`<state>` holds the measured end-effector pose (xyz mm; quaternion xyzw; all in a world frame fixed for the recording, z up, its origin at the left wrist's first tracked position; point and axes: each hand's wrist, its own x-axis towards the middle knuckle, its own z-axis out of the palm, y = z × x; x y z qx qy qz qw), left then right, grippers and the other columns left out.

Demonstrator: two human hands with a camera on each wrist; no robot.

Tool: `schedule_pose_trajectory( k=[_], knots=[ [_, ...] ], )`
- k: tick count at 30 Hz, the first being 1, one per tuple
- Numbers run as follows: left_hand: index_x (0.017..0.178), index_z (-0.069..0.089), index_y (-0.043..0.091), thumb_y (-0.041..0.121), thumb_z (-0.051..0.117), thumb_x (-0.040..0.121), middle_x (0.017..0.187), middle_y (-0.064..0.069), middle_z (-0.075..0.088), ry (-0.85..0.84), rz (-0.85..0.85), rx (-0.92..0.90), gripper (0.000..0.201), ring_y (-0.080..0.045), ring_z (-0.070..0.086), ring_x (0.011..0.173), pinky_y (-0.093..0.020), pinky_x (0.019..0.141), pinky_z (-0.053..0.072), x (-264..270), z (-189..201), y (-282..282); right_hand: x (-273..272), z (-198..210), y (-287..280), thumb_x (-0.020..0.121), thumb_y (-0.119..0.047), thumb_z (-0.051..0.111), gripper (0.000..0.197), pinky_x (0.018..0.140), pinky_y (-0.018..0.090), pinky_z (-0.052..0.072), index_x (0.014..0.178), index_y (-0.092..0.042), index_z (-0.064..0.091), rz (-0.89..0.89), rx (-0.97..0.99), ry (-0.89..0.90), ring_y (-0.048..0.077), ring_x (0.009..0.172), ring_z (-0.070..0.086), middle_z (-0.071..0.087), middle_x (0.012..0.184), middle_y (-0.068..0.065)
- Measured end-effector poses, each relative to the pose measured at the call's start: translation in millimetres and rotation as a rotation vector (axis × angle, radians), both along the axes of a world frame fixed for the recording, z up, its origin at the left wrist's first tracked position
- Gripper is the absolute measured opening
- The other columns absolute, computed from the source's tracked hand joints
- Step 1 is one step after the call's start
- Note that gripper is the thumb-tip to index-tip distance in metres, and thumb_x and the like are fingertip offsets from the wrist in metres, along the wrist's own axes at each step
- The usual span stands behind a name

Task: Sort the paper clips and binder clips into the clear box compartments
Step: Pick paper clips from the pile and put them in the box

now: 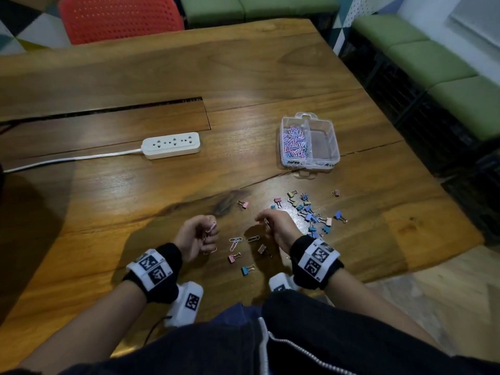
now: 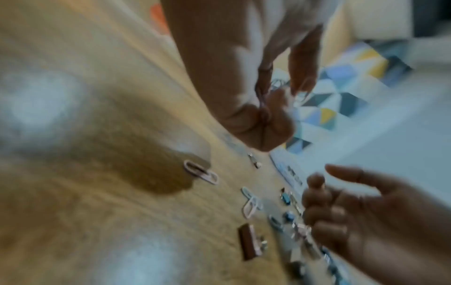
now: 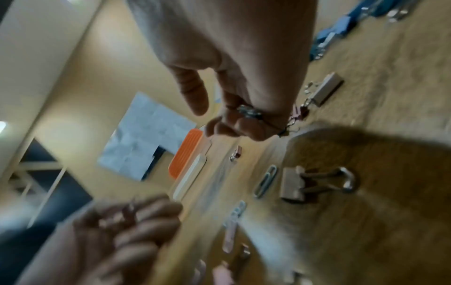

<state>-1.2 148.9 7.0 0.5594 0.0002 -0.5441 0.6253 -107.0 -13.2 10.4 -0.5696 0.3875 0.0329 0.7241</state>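
Note:
The clear box [image 1: 334, 147] stands far right on the table; its left compartment holds pink and blue paper clips [image 1: 295, 142], and its right one looks bare. My left hand [image 1: 209, 231] hovers near the front edge, fingers curled round pink paper clips [image 2: 262, 90]. My right hand [image 1: 263, 221] hangs beside it, curled on small metal clips [image 3: 249, 112], apparently paper clips. Between the hands lie loose paper clips [image 1: 234, 242] and a few binder clips [image 1: 234, 257]. A pile of blue, pink and beige binder clips [image 1: 311, 215] lies right of my right hand.
A white power strip [image 1: 171, 145] with its cord lies left of the box. A slot [image 1: 121, 109] runs across the wooden table behind it. A red chair [image 1: 119, 17] stands at the far edge, green benches [image 1: 433, 60] to the right. The table edge [image 1: 405, 269] is close on the right.

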Motion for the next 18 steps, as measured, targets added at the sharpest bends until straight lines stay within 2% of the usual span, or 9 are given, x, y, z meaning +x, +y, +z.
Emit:
schedule_pose_trajectory(
  k=[1,3,5,6,8,10,13,16,18],
  knots=[
    [0.06,0.033,0.013,0.016,0.061,0.047,0.054,-0.001,0.041,0.059,0.058,-0.076,0.031,-0.008,0.03,0.038,-0.009,0.035,0.023,0,0,3,1,-3,4,0.089,-0.014,0.05,0.021,0.058,0.02,0.036,0.068,-0.016,0.05,0.105,-0.154,0.048,0.012,0.063,0.046,0.051,0.073,-0.001],
    [0.054,0.04,0.015,0.022,0.072,0.029,0.054,-0.002,0.048,0.092,0.101,-0.17,0.041,-0.008,0.033,0.035,-0.007,0.033,0.027,0,-2,6,2,-12,11,0.084,-0.016,0.06,0.013,0.068,0.025,0.047,0.075,-0.016,0.05,0.349,-0.489,0.146,0.018,0.082,0.056,0.056,0.089,0.004],
    [0.051,0.045,0.016,0.02,0.074,0.027,0.054,-0.004,0.051,0.076,0.11,-0.187,0.039,-0.009,0.036,0.033,-0.007,0.032,0.028,0,-3,7,1,-18,14,0.081,-0.02,0.064,0.013,0.086,0.033,0.05,0.089,-0.015,0.055,0.53,-0.775,0.219,0.021,0.099,0.054,0.054,0.107,0.006],
    [0.054,0.044,0.015,0.016,0.072,0.033,0.054,-0.005,0.051,0.054,0.118,-0.155,0.035,-0.008,0.036,0.033,-0.007,0.032,0.028,0,-4,7,0,-21,15,0.081,-0.021,0.064,0.017,0.092,0.035,0.048,0.095,-0.014,0.056,0.571,-0.839,0.226,0.021,0.103,0.051,0.052,0.11,0.006],
    [0.061,0.039,0.013,0.006,0.063,0.062,0.057,-0.006,0.045,-0.112,0.087,-0.011,0.025,-0.007,0.034,0.034,-0.01,0.033,0.026,-1,-3,6,1,-21,17,0.082,-0.021,0.062,0.021,0.096,0.036,0.045,0.1,-0.012,0.057,0.586,-0.875,0.221,0.02,0.106,0.049,0.049,0.112,0.007],
    [0.064,0.043,0.014,0.001,0.056,0.084,0.063,-0.004,0.045,-0.462,-0.082,0.216,0.027,-0.009,0.04,0.044,-0.017,0.042,0.034,0,-5,5,1,-20,17,0.085,-0.021,0.059,0.021,0.097,0.035,0.043,0.102,-0.008,0.057,0.628,-0.917,0.239,0.021,0.106,0.048,0.048,0.112,0.008],
    [0.075,0.053,0.02,0.018,0.064,0.083,0.082,0.003,0.053,-0.94,-0.495,0.536,0.015,-0.012,0.05,0.078,-0.021,0.069,0.04,0,-5,10,2,-20,17,0.088,-0.021,0.055,0.022,0.098,0.037,0.043,0.105,-0.007,0.056,0.712,-0.973,0.264,0.022,0.109,0.047,0.046,0.114,0.009],
    [0.089,0.056,0.022,0.031,0.068,0.079,0.092,0.007,0.049,-1.122,-0.748,0.701,0.018,-0.011,0.048,0.09,-0.023,0.079,0.042,1,-9,16,3,-17,17,0.09,-0.02,0.051,0.022,0.099,0.034,0.041,0.109,-0.008,0.052,0.763,-0.969,0.268,0.021,0.11,0.045,0.046,0.117,0.008],
    [0.093,0.056,0.022,0.032,0.066,0.081,0.096,0.006,0.047,-1.154,-0.798,0.743,0.019,-0.011,0.047,0.093,-0.025,0.083,0.042,-1,-10,18,3,-15,16,0.091,-0.018,0.048,0.01,0.093,0.033,0.043,0.099,-0.012,0.051,0.695,-0.849,0.23,0.019,0.102,0.048,0.051,0.111,0.007]
  ],
)
